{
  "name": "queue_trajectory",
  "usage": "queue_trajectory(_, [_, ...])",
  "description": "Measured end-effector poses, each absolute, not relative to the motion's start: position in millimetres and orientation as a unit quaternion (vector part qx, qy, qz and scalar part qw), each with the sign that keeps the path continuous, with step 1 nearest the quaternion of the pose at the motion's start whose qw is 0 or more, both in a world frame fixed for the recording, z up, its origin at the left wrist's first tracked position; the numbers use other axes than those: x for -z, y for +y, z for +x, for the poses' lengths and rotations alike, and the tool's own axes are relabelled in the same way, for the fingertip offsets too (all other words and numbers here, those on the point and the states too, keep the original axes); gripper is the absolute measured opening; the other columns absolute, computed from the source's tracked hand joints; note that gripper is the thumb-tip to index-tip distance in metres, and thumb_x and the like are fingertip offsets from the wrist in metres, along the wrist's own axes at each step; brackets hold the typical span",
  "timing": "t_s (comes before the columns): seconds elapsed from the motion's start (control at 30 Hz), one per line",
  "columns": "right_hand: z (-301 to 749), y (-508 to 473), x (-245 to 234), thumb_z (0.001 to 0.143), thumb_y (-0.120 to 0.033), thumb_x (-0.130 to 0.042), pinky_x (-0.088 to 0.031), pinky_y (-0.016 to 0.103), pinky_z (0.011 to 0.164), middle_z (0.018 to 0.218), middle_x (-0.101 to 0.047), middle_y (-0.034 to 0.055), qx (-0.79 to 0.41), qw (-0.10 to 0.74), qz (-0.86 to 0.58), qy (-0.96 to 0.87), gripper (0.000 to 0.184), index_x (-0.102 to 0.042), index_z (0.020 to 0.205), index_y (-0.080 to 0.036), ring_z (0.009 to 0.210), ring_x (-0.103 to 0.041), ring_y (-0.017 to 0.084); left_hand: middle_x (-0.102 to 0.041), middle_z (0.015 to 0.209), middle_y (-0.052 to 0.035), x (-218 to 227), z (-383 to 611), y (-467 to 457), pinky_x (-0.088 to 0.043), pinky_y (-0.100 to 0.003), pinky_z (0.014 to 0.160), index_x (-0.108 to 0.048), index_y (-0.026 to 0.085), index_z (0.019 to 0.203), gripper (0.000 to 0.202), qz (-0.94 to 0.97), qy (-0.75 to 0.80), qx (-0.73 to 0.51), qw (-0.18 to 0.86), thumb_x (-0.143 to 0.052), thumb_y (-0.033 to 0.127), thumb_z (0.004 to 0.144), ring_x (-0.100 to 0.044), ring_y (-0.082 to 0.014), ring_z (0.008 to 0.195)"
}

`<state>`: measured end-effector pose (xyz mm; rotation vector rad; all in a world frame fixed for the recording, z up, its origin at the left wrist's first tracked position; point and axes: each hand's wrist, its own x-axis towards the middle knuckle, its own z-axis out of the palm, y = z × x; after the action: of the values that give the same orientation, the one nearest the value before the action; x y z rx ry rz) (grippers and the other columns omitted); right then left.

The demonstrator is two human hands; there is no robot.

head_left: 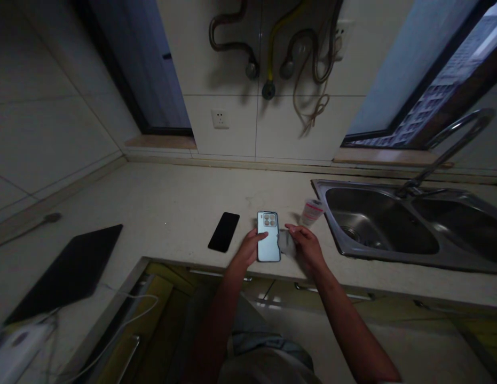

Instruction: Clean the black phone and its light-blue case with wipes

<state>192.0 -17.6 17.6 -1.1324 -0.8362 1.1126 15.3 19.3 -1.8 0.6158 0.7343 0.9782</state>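
Note:
A light blue phone (269,238) lies face down on the countertop (164,202), camera block at its far end. My left hand (248,249) rests on its left edge, fingers curled against it. My right hand (306,246) is closed on a small grey cloth (287,242) held at the phone's right edge. A second phone (224,231), black, lies flat a little to the left of the blue one. A small clear container with a red label (312,211) stands just beyond my right hand.
A steel double sink (396,226) with a curved tap (452,144) fills the right side. A black tablet (68,272) lies at the left, with a white device and cable (20,346) near the corner. A wall socket (220,118) and hoses (296,53) hang behind.

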Motion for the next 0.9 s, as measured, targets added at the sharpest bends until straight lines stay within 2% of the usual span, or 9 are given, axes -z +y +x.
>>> queue_trajectory(0.07, [194.2,-18.3,-21.7,0.068,-0.049,-0.081,-0.047,0.037,0.084,0.102,-0.074,0.007,-0.45,0.63,-0.502,-0.385,0.028,-0.069,0.068,-0.023,0.101,-0.061,0.026,-0.075,0.09,-0.0117,2.1,15.6,19.5,-0.051,-0.035,0.076,-0.064,0.011,0.106,0.048,0.283,0.345,-0.455,0.771,-0.079,0.023,0.062,-0.07,-0.0237,0.079])
queue_trajectory(0.17, [192.7,-19.7,-26.0,0.071,-0.048,-0.079,-0.047,0.035,0.076,0.081,-0.069,0.0036,-0.407,0.629,-0.515,-0.417,0.026,-0.071,0.072,-0.024,0.081,-0.059,0.022,-0.075,0.089,-0.0114,2.5,16.1,19.8,-0.051,-0.035,0.076,-0.064,0.011,0.106,0.047,0.278,0.352,-0.457,0.768,-0.079,0.023,0.063,-0.069,-0.023,0.077])
queue_trajectory(0.33, [182.2,-20.5,-27.8,0.07,-0.048,-0.078,-0.045,0.031,0.062,0.065,-0.061,0.0005,-0.437,0.599,-0.507,-0.44,0.027,-0.07,0.069,-0.022,0.063,-0.052,0.017,-0.075,0.091,-0.0116,2.7,16.7,19.3,-0.052,-0.036,0.078,-0.064,0.011,0.107,0.046,0.276,0.35,-0.464,0.766,-0.078,0.021,0.064,-0.07,-0.0242,0.08])
queue_trajectory(0.47, [174.2,-21.6,-29.7,0.069,-0.047,-0.079,-0.047,0.03,0.064,0.068,-0.065,0.0004,-0.46,0.587,-0.5,-0.44,0.026,-0.071,0.072,-0.022,0.065,-0.055,0.017,-0.075,0.09,-0.0107,3.1,16.6,19.2,-0.051,-0.035,0.077,-0.065,0.011,0.107,0.046,0.271,0.352,-0.467,0.764,-0.077,0.022,0.063,-0.069,-0.0231,0.077])
queue_trajectory(0.67, [165.1,-28.2,-31.1,0.074,-0.049,-0.075,-0.046,0.03,0.066,0.07,-0.067,0.0023,-0.4,0.595,-0.511,-0.474,0.028,-0.072,0.075,-0.021,0.069,-0.057,0.018,-0.074,0.085,-0.008,1.1,17.2,18.6,-0.05,-0.033,0.073,-0.065,0.012,0.104,0.047,0.267,0.361,-0.468,0.761,-0.079,0.023,0.061,-0.068,-0.0213,0.073])
queue_trajectory(0.9, [158.1,-32.6,-16.6,0.082,-0.046,-0.07,-0.044,0.03,0.068,0.073,-0.068,0.0012,-0.398,0.548,-0.521,-0.52,0.025,-0.073,0.079,-0.022,0.071,-0.058,0.019,-0.074,0.084,-0.0072,1.2,17.9,18.1,-0.05,-0.032,0.072,-0.065,0.012,0.101,0.046,0.252,0.361,-0.472,0.764,-0.079,0.022,0.059,-0.067,-0.0201,0.071])
